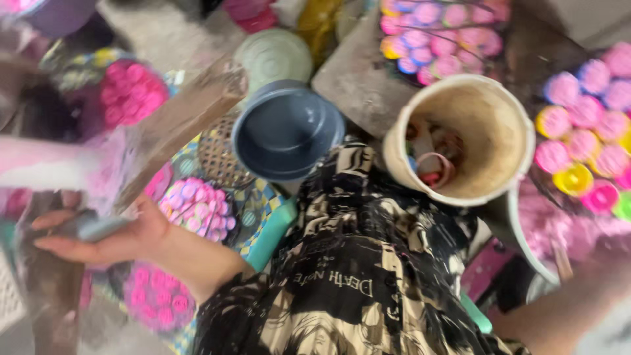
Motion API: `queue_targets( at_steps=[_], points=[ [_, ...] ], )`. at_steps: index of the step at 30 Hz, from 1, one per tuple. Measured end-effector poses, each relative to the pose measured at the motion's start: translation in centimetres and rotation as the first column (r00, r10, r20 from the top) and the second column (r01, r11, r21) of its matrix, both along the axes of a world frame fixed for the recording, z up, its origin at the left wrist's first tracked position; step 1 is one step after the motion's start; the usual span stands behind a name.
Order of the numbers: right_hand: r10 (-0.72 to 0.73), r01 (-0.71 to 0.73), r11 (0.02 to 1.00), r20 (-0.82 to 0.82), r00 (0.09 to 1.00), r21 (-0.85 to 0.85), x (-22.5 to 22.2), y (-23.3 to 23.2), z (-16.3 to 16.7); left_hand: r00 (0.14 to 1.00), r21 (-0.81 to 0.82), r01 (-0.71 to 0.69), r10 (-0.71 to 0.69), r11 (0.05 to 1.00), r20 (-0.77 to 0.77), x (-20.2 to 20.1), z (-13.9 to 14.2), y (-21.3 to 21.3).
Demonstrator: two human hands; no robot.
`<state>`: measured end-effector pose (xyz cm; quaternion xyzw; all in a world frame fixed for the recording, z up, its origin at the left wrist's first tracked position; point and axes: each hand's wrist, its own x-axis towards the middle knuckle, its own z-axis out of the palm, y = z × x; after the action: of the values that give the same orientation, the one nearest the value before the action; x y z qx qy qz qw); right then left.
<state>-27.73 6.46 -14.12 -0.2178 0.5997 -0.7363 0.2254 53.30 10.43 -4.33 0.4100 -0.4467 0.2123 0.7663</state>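
The picture is motion-blurred. My left hand reaches out to the left at mid-height, its fingers curled around a small grey-blue object that I cannot make out. My right forearm comes in from the lower right. My right hand is a blur at the right edge beside a pile of pink caps, and its fingers cannot be read. A black and cream patterned garment covers my lap between the two arms.
A cream bucket holding a few rings and caps stands at upper right. A dark blue bowl sits left of it, with a pale green lid behind. Clear bags of pink caps and a wooden plank lie at the left.
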Motion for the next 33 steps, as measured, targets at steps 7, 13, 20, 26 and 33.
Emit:
queue_targets(
  at_steps=[7,13,20,26,33],
  points=[
    [-0.012,0.100,0.987,0.563,0.826,-0.124,1.0,1.2,-6.2,0.807,-0.039,0.534,-0.522,0.845,-0.277,-5.1,-3.3,-8.8],
    [-0.072,0.106,0.994,0.767,0.638,0.005,4.8,-3.1,-5.7,0.369,-0.235,0.782,-0.733,0.577,-0.571,-12.3,-3.9,-13.2],
    [0.216,-0.007,0.971,0.868,0.448,-0.238,5.2,-8.7,-4.2,-0.184,-0.490,0.818,-0.670,0.301,-0.719,-17.3,0.1,-12.8],
    [0.357,-0.028,0.916,0.783,0.510,-0.399,5.5,-8.9,-3.9,-0.157,-0.430,0.871,-0.695,0.238,-0.702,-17.1,0.0,-12.4],
    [0.479,-0.077,0.842,0.674,0.562,-0.534,5.4,-8.6,-4.0,-0.218,-0.443,0.879,-0.680,0.174,-0.700,-16.1,-0.8,-12.1]
  ],
)
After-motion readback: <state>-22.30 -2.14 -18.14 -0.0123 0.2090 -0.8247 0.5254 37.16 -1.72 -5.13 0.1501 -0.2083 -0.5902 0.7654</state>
